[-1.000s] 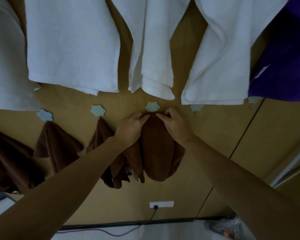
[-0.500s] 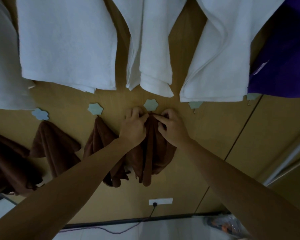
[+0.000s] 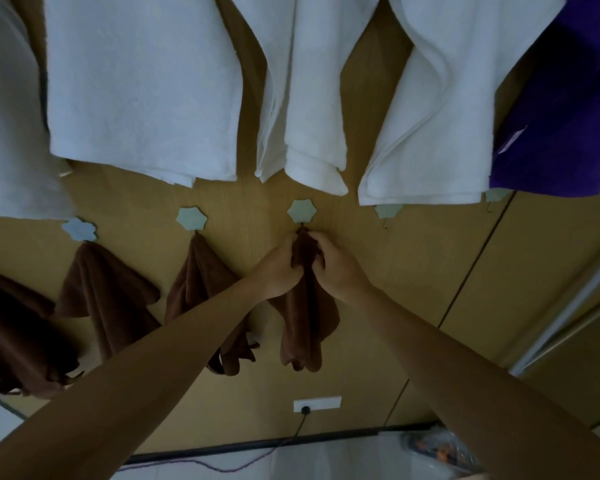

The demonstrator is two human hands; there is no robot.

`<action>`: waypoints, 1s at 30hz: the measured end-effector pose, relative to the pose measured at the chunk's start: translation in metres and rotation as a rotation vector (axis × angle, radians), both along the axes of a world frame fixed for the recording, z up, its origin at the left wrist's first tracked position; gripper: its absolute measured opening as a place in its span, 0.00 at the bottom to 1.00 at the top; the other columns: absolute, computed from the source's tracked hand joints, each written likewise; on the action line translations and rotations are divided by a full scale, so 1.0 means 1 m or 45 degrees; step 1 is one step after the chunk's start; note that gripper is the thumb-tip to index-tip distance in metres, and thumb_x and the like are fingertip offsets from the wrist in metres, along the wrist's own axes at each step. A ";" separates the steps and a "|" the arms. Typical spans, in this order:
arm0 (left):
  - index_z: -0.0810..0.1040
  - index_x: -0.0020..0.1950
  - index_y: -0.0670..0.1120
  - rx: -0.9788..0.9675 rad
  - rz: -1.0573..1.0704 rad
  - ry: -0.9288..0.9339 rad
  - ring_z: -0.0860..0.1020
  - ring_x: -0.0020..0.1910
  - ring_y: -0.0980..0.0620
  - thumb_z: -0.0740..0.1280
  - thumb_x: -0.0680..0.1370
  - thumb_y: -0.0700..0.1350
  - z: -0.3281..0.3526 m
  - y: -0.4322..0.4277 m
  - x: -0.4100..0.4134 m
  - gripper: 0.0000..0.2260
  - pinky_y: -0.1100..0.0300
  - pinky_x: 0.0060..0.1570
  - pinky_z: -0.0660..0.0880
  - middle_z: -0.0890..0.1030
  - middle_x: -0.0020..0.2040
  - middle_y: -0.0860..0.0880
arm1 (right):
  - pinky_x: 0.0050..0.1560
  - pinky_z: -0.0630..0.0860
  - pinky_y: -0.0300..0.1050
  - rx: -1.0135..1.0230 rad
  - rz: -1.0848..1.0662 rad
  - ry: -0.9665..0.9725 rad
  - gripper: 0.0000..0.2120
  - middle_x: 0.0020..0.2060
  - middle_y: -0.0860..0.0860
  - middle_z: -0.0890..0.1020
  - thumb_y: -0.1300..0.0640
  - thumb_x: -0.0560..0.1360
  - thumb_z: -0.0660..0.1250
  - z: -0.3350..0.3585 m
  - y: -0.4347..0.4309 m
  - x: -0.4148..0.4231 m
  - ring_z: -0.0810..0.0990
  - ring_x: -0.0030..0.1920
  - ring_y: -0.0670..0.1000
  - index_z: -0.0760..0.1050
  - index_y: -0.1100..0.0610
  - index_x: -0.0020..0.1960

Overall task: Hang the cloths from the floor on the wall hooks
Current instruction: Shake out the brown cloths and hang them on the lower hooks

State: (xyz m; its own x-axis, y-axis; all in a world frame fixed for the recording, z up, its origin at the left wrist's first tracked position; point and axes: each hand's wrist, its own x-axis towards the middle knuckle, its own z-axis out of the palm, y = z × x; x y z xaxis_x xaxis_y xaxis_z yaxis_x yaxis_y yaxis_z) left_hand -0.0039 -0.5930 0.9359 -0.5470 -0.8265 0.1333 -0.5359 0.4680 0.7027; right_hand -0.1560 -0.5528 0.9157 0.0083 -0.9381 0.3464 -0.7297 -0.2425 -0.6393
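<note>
A brown cloth (image 3: pixel 303 327) hangs from the pale flower-shaped hook (image 3: pixel 302 210) at the middle of the wooden wall. My left hand (image 3: pixel 279 268) and my right hand (image 3: pixel 333 268) both pinch its bunched top just under that hook. Two more brown cloths (image 3: pixel 201 282) (image 3: pixel 101 292) hang from the hooks (image 3: pixel 192 219) (image 3: pixel 79 229) to the left. Two hooks on the right (image 3: pixel 388 211) (image 3: pixel 497 195) carry no cloth.
White towels (image 3: pixel 142 88) (image 3: pixel 440 109) and a purple towel (image 3: pixel 561 116) hang in a row above the hooks. Another brown cloth (image 3: pixel 11 334) shows at the far left. A white socket (image 3: pixel 317 404) with a cable sits low on the wall. A bag (image 3: pixel 433 448) lies on the floor.
The cloth, spread wide under both hands a second ago, is now gathered into a narrow bunch. Both hands have closed in on its top below the hook.
</note>
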 end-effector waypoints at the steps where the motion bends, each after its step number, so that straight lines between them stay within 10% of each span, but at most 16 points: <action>1: 0.62 0.71 0.47 0.013 -0.014 -0.003 0.75 0.49 0.58 0.61 0.79 0.39 0.000 -0.001 0.002 0.20 0.72 0.41 0.68 0.76 0.55 0.52 | 0.54 0.79 0.52 0.020 -0.016 -0.005 0.22 0.58 0.53 0.80 0.60 0.81 0.58 0.002 0.001 0.000 0.80 0.52 0.52 0.63 0.51 0.74; 6: 0.69 0.64 0.47 -0.065 -0.025 0.001 0.78 0.46 0.58 0.62 0.79 0.42 0.004 0.001 0.017 0.14 0.60 0.47 0.76 0.79 0.48 0.53 | 0.43 0.79 0.49 -0.322 -0.186 0.249 0.19 0.48 0.53 0.82 0.58 0.78 0.58 0.006 0.009 0.008 0.80 0.42 0.52 0.70 0.56 0.69; 13: 0.68 0.68 0.36 -0.406 0.099 -0.023 0.74 0.51 0.51 0.63 0.79 0.37 0.027 0.016 0.077 0.18 0.72 0.45 0.66 0.75 0.53 0.45 | 0.46 0.77 0.51 -0.657 -0.133 0.491 0.17 0.47 0.55 0.81 0.58 0.75 0.61 0.021 0.025 0.052 0.79 0.46 0.55 0.76 0.61 0.61; 18: 0.71 0.66 0.41 -0.915 0.263 -0.518 0.75 0.53 0.40 0.59 0.77 0.53 0.050 0.041 0.150 0.22 0.47 0.45 0.76 0.76 0.57 0.41 | 0.49 0.77 0.50 -0.657 0.077 0.579 0.21 0.53 0.54 0.80 0.51 0.76 0.66 0.034 0.027 0.099 0.79 0.52 0.54 0.74 0.58 0.66; 30: 0.75 0.62 0.41 -0.986 1.057 -1.100 0.76 0.52 0.36 0.55 0.75 0.57 0.137 0.221 0.336 0.25 0.44 0.44 0.77 0.77 0.55 0.39 | 0.55 0.76 0.54 -0.806 0.697 0.480 0.28 0.62 0.55 0.75 0.46 0.77 0.62 0.115 0.064 0.264 0.76 0.59 0.56 0.64 0.55 0.74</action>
State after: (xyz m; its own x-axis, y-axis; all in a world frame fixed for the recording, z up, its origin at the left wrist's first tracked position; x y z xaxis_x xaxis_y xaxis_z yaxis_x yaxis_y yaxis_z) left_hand 0.3319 -0.3725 1.0731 -0.0891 -0.8157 0.5715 -0.9611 -0.0801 -0.2642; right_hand 0.1079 -0.4891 1.0310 0.6121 -0.4060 0.6786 -0.5432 -0.8395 -0.0122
